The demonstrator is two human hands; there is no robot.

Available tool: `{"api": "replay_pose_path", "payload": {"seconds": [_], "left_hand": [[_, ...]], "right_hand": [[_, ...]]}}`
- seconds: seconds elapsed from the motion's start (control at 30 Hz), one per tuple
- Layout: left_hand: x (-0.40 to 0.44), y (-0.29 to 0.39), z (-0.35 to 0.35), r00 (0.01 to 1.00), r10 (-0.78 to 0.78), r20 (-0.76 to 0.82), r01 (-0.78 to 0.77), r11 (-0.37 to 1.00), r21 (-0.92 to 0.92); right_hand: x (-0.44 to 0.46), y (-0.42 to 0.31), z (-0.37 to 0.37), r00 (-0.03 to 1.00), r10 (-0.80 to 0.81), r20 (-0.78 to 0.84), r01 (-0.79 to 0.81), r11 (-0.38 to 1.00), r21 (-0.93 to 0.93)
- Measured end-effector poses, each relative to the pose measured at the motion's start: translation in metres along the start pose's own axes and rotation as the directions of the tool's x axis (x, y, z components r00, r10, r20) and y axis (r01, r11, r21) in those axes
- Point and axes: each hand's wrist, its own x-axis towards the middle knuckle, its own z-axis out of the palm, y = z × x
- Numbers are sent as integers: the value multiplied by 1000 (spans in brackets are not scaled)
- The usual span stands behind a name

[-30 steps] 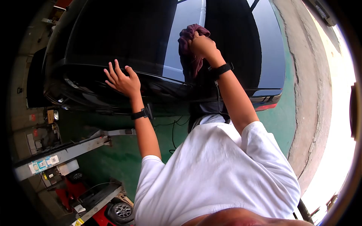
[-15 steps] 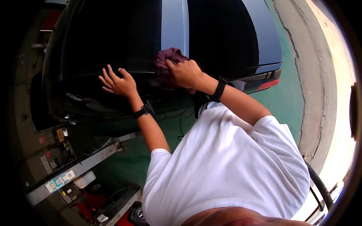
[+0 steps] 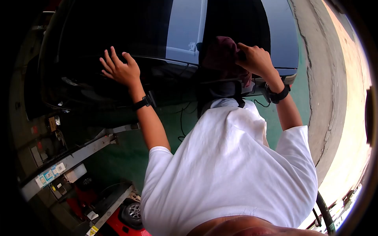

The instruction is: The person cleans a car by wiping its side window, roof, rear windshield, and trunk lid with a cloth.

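A dark, glossy car (image 3: 181, 37) fills the upper part of the head view. My right hand (image 3: 256, 59) grips a maroon cloth (image 3: 221, 55), which hangs bunched over the dark window area near the car's rear. Part of the cloth drapes down toward my waist, and its lower edge is hard to make out against the shadow. My left hand (image 3: 123, 70) is open with fingers spread, over the car's side close to the roof edge. Whether its palm touches the car I cannot tell. Dark bands are on both wrists.
A grey metal lift beam (image 3: 75, 163) with stickers runs at the lower left. Near it stands a red vehicle with a black wheel (image 3: 132, 212). Black cables (image 3: 182, 122) cross the green floor (image 3: 118, 159). Cracked concrete (image 3: 327, 78) borders the right side.
My right hand has moved right along the car toward its rear, taking the maroon cloth with it. My left hand has shifted slightly left and stays spread.
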Motion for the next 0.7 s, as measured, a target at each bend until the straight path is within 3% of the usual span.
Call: {"api": "replay_pose_path", "payload": {"seconds": [0.1, 0.23, 0.3, 0.43, 0.5, 0.57, 0.63, 0.7], "left_hand": [[0, 0, 1, 1000, -5, -2, 5, 1000, -1], [-1, -1, 3, 1000, -2, -23, 2, 1000, -1], [-3, -3, 6, 1000, -3, -31, 3, 1000, -6], [-2, -3, 6, 999, -3, -47, 2, 1000, -27], [-1, -1, 4, 999, -12, -46, 10, 999, -30], [-1, -1, 4, 999, -16, -46, 15, 999, -35], [-1, -2, 5, 999, -14, -47, 13, 999, -41], [0, -3, 7, 998, -17, -57, 15, 999, -40]], "right_hand": [[10, 24, -19, 994, 108, 32, -109, 994, 17], [8, 9, -19, 997, 71, 18, -72, 997, 36], [7, -3, 14, 963, -236, -132, 261, 938, 228], [-6, -66, 63, 859, -469, -207, 498, 859, 120], [-12, -91, 74, 787, -597, -154, 617, 762, 197], [-16, -108, 80, 673, -739, 18, 703, 647, 296], [-24, -117, 70, 513, -842, 167, 668, 514, 539], [-27, -121, 51, 465, -876, 127, 700, 451, 554]]}}
